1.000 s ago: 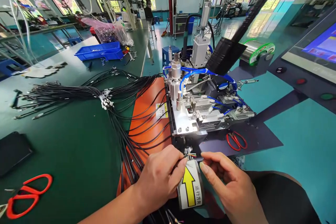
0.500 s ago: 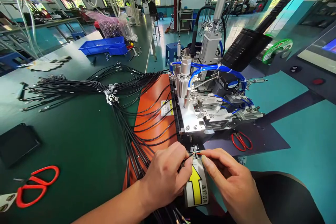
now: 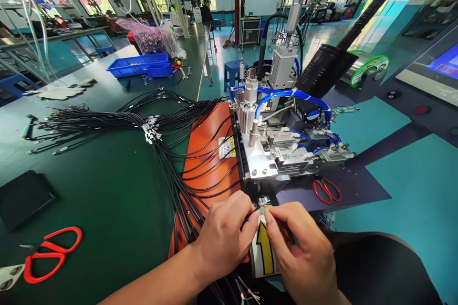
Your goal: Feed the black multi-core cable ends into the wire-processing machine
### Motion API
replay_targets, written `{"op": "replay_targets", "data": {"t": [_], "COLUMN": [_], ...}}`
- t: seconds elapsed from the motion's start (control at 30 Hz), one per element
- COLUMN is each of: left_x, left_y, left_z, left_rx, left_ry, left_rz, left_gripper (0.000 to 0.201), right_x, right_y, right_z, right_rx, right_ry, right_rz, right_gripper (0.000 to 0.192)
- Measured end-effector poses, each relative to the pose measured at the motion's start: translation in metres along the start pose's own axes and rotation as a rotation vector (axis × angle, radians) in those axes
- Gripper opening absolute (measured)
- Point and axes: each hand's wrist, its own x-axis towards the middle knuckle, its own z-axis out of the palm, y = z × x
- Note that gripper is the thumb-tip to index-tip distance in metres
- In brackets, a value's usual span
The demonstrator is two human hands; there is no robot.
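My left hand (image 3: 225,231) is closed in a pinch around the end of a thin black cable. Fine coloured wires (image 3: 266,204) fan out from that end, between the hands. The fingers of my right hand (image 3: 304,245) press together at these wires; exactly which strands they grip is too small to see. Both hands are in front of a metal fixture with air cylinders (image 3: 286,147). Under them is a white guide with a yellow arrow (image 3: 265,248), partly covered by my right hand. More black cables (image 3: 179,195) run beside my left hand, across an orange plate (image 3: 209,152).
Red-handled scissors (image 3: 46,255) lie on the green bench at left, another red-handled pair (image 3: 327,190) right of the fixture. A black box (image 3: 26,198), a blue tray (image 3: 141,64) and a solder spool (image 3: 370,71) stand around. A thick black hose (image 3: 327,69) slants over the fixture.
My right hand has shifted left, closer to my left hand, and turned so it covers more of the arrow. The coloured wires now appear more spread. My left hand stays nearly in place.
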Motion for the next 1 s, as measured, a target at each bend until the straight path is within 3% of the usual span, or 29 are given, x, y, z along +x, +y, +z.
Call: {"op": "replay_targets", "data": {"t": [0.1,0.17,0.23,0.3,0.4,0.5,0.7,1.0], "left_x": [0.0,0.0,0.001,0.002,0.003,0.002,0.001,0.0], "left_y": [0.0,0.001,0.001,0.001,0.001,0.001,0.0,-0.001], "left_z": [0.0,-0.001,-0.002,-0.004,-0.005,-0.005,-0.003,-0.003], "left_rx": [0.005,-0.026,-0.07,-0.111,-0.143,-0.132,-0.086,-0.077], "left_ry": [0.015,0.004,-0.012,-0.028,-0.043,-0.04,-0.021,-0.078], "left_rz": [-0.006,-0.024,-0.047,-0.063,-0.058,-0.037,0.038,0.094], "left_gripper": [0.015,0.014,0.013,0.013,0.012,0.012,0.009,0.02], "right_x": [-0.003,-0.003,-0.002,0.001,0.008,0.014,0.019,0.018], "right_y": [0.002,0.002,0.004,0.007,0.014,0.018,0.015,0.006], "right_z": [0.009,0.008,0.001,-0.01,-0.022,-0.025,-0.025,-0.032], "right_rx": [-0.082,-0.029,0.072,0.157,0.344,0.601,0.756,0.675], "right_ry": [0.102,0.106,0.038,0.0,-0.105,-0.257,-0.275,-0.259], "right_rz": [-0.191,-0.217,-0.116,0.091,0.444,0.626,0.747,0.772], "right_gripper": [0.014,0.015,0.012,0.01,0.019,0.028,0.035,0.036]}}
